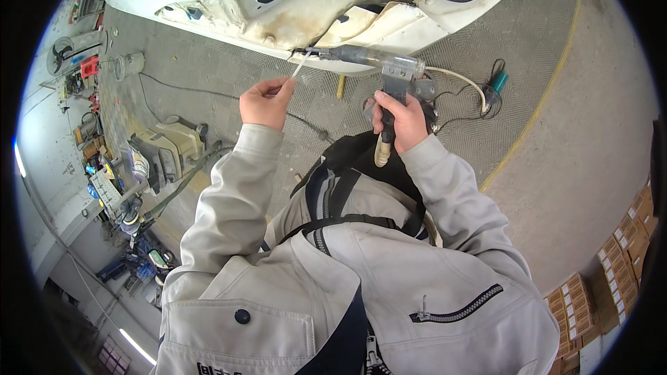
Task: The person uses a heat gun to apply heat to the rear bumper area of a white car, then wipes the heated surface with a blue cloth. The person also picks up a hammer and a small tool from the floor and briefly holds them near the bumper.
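Observation:
My right hand (408,119) is wrapped around the dark upright handle of a hot-air welding gun (361,56). Its clear-sided barrel points left, and the narrow metal nozzle reaches the lower edge of a white car body panel (445,19). Between the fingertips of my left hand (267,103) is a thin white plastic rod (301,67). The rod slants up to the nozzle tip, where it meets or nearly meets the panel edge; exact contact is too small to tell. Around that spot the panel surface is stained brownish and uneven.
A pale hose (462,78) curves from the gun's rear toward a green-handled tool (498,83) on the patterned floor. Dark cable (187,88) crosses the floor at left. A beige wheeled machine (170,149) and a bucket (129,66) stand left; cardboard boxes (611,264) are stacked right.

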`<state>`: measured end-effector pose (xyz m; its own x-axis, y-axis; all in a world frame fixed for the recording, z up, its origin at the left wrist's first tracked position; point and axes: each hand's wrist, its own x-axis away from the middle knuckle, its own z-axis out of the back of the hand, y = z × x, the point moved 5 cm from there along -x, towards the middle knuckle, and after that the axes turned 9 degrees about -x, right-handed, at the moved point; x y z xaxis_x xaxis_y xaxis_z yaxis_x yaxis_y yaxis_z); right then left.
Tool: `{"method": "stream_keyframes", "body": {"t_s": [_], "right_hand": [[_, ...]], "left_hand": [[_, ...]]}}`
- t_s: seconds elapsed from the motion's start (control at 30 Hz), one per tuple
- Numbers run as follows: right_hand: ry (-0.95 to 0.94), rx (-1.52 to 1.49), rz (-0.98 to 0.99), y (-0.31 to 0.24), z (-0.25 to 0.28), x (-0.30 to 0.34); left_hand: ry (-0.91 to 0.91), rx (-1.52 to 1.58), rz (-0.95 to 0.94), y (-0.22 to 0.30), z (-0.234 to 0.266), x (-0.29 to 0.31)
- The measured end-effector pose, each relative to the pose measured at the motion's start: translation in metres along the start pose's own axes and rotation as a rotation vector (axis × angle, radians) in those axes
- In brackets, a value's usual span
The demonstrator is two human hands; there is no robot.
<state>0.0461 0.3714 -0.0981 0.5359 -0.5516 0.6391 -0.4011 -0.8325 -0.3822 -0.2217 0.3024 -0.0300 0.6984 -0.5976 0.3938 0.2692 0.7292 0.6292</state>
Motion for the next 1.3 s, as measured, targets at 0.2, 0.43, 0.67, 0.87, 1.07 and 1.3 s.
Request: {"method": "stream_keyframes", "body": {"t_s": [0.2,0.43,0.67,0.87,1.07,1.3], "right_hand": [[0.012,-0.033,0.003,0.004,0.002,0.000],[0.006,-0.069,-0.009,0.003,0.006,0.000],[0.002,-0.048,-0.002,0.007,0.007,-0.002],[0.021,-0.012,0.017,0.009,0.008,-0.003],[0.030,-0.012,0.026,0.009,0.007,0.000],[-0.002,-0.086,0.032,0.006,0.009,0.004]], "left_hand": [[-0.015,0.132,0.070,-0.004,-0.008,0.004],[-0.043,0.208,0.115,-0.009,-0.017,0.008],[-0.050,0.239,0.143,-0.013,-0.022,0.008],[-0.037,0.267,0.157,-0.016,-0.025,0.008],[-0.031,0.275,0.120,-0.012,-0.023,0.010],[-0.017,0.272,0.085,-0.004,-0.021,0.014]]}}
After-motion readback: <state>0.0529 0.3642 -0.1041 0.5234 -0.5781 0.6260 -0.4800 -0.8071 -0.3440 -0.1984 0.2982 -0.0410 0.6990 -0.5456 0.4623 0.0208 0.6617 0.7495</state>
